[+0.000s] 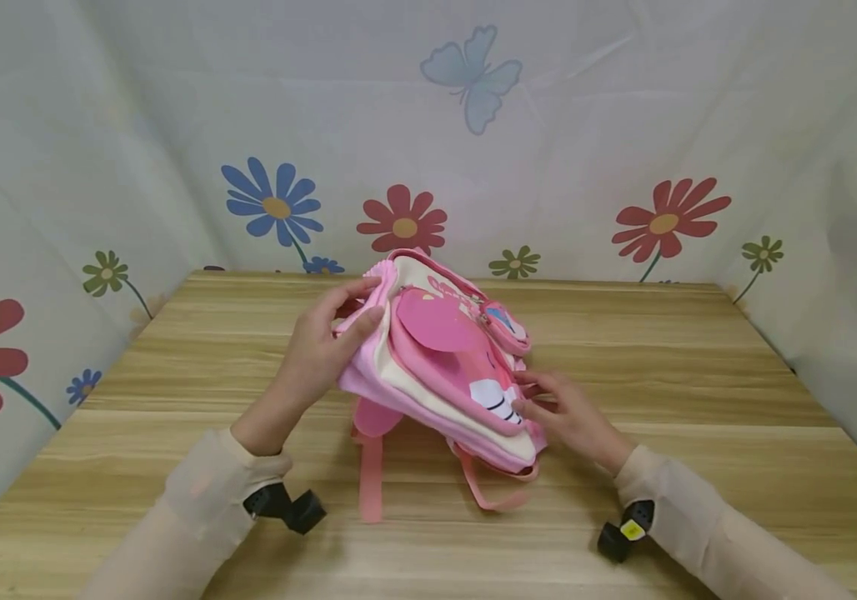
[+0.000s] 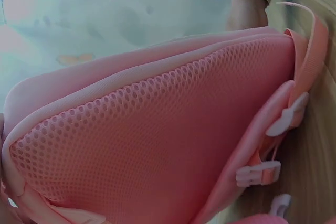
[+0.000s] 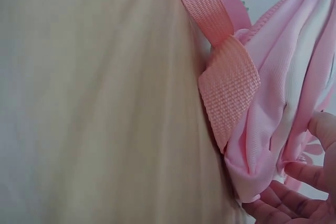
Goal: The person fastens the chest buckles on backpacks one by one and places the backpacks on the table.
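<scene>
A small pink and white child's backpack with a cartoon front and a round pink flap is tilted on the table. My left hand grips its upper left edge, thumb on the near side. At the lower right end, my right hand holds the bag's corner; in the right wrist view its fingers curl beneath the pink fabric. The left wrist view shows the mesh back panel and a pale plastic buckle on a strap. A webbing strap loops beside the bag.
The backpack rests on a wood-grain table. Behind it hangs a pale cloth backdrop with printed flowers and a butterfly. Loose straps trail onto the tabletop toward me. Black wrist cameras sit on both sleeves.
</scene>
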`<state>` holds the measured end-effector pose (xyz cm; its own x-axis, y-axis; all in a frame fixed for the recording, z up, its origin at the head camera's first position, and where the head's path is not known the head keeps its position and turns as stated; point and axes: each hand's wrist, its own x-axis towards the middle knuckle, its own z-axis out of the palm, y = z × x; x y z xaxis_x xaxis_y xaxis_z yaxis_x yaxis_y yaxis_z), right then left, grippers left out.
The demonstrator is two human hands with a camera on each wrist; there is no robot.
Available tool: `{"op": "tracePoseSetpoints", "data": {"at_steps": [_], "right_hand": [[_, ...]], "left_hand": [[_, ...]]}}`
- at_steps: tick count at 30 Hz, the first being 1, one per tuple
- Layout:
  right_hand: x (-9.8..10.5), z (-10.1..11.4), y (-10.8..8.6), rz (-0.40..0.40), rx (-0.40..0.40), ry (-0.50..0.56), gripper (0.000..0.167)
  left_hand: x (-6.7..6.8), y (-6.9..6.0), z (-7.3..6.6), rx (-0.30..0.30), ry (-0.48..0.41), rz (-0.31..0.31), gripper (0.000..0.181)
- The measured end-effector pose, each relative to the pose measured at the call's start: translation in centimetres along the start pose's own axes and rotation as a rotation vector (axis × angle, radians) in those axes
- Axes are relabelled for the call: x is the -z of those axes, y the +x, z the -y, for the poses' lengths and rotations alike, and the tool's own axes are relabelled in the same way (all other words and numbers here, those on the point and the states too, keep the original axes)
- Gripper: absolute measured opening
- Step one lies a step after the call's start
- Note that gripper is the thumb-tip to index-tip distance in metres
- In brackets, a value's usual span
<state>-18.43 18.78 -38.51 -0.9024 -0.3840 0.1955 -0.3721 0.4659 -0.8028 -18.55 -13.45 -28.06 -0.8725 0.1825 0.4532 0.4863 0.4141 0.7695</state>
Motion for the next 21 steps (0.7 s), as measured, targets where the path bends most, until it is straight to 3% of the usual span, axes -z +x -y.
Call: {"op": "tracePoseSetpoints", "data": {"at_steps": [10, 21], "right_hand": [[-1.0, 0.2, 0.1, 0.006, 0.017, 0.099, 0.044], [-1.9, 0.4, 0.4, -0.001, 0.023, 0.148, 0.043]], "left_hand": [[0.4, 0.5, -2.8, -0.07, 0.004, 0.0, 0.051], [0.4, 1.0, -3.9, -0.118, 0.002, 0.005, 0.051]]}}
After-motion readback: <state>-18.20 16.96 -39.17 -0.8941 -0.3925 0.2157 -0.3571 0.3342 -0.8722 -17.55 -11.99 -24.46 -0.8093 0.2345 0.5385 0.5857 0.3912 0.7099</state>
